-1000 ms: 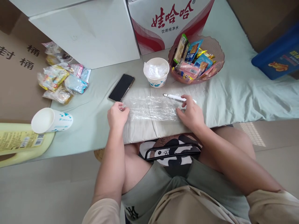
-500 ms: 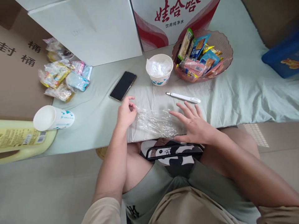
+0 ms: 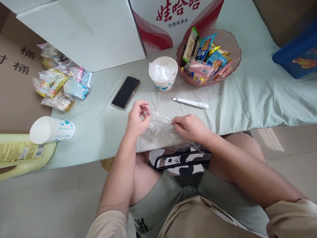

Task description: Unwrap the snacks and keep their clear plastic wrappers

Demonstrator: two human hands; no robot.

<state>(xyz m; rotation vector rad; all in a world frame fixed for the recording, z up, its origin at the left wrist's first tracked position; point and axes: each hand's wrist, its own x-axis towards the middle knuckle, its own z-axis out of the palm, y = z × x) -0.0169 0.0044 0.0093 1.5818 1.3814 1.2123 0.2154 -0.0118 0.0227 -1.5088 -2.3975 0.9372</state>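
A crumpled sheet of clear plastic film (image 3: 160, 130) lies at the table's front edge between my hands. My left hand (image 3: 138, 117) has its fingers curled around the film's left side. At the other side, my right hand (image 3: 189, 127) pinches the film between thumb and fingers. Just beyond them rests a white utility knife (image 3: 190, 102), its tip pointing left. Behind it stands a paper bowl (image 3: 164, 79) with crumpled clear plastic inside. A black phone (image 3: 125, 92) lies flat, left of the bowl.
At the back right, a pink glass bowl (image 3: 234, 62) holds snack packets. Several wrapped packets (image 3: 61, 86) are piled at left, near a paper cup (image 3: 59, 130) on its side and a yellow jug (image 3: 24, 155). White cartons (image 3: 81, 36) stand behind; a blue container (image 3: 297, 53) is far right.
My right hand's spread fingers have closed on the film and moved left, closer to my left hand. The film is bunched between them. The view has shifted slightly.
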